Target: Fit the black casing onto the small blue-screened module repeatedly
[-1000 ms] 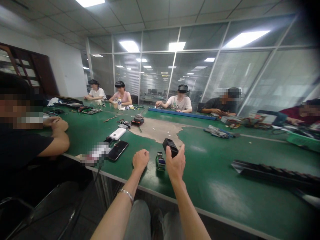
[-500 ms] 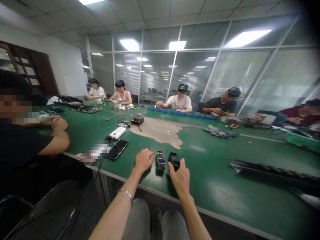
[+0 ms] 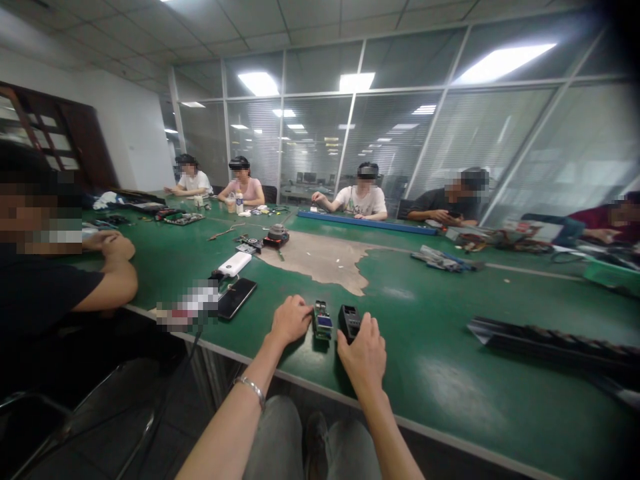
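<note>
In the head view, the black case (image 3: pixel 349 321), a second ago lifted and tilted in the right hand (image 3: pixel 366 353), now rests on the green table (image 3: pixel 425 313), just right of the small circuit board (image 3: pixel 323 321); the right hand curves around its near right side, thumb at the left and fingers at the right, but I cannot tell whether it grips or only touches; the left hand (image 3: pixel 290 321), earlier well apart from the board, is now at its left edge with fingers half curled, and contact there is unclear.

The board lies between the left hand and the case; the right hand covers the case's near end; to the left are a dark phone (image 3: pixel 237 299) and a white power bank (image 3: pixel 235 264); beyond lies a bare brown patch (image 3: pixel 320 261), with a blue bar (image 3: pixel 367 223) at the far side and a long black strip (image 3: pixel 555 343) to the right.

Counted: one case, one board, one phone, one power bank, one blue bar; six other people, one near left (image 3: pixel 45 287) and five farther off.
</note>
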Available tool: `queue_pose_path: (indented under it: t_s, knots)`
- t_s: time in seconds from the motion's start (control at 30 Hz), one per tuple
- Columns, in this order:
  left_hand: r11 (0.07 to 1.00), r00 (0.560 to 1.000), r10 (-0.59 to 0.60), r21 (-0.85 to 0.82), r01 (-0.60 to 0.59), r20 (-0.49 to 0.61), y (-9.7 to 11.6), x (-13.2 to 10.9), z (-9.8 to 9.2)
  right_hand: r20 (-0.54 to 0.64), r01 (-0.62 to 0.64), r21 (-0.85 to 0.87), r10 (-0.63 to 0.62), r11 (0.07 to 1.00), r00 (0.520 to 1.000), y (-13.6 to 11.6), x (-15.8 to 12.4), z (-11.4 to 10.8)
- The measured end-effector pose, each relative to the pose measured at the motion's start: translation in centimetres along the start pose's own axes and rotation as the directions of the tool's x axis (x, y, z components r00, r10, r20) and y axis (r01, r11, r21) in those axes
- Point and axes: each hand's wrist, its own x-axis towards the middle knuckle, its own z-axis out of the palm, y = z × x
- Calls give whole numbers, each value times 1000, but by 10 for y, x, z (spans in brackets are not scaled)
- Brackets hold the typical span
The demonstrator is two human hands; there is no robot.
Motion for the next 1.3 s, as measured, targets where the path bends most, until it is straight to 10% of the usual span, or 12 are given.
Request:
queue_pose_path:
  t_s: [0.43, 0.7, 1.3]
  knots:
    - [1000, 1000, 2, -7, -2, -13, -3, 2, -1, -9, -22, -13, 21, 1000, 1000, -17, -6, -10]
    - [949, 966, -240, -233, 211, -101, -14, 8, 7, 51, -48, -30, 50, 998, 997, -8, -4, -9]
    - [960, 968, -187, -239, 144, -168, -17, 5, 10, -27, -55, 178, 60, 982, 998, -11, -10, -16]
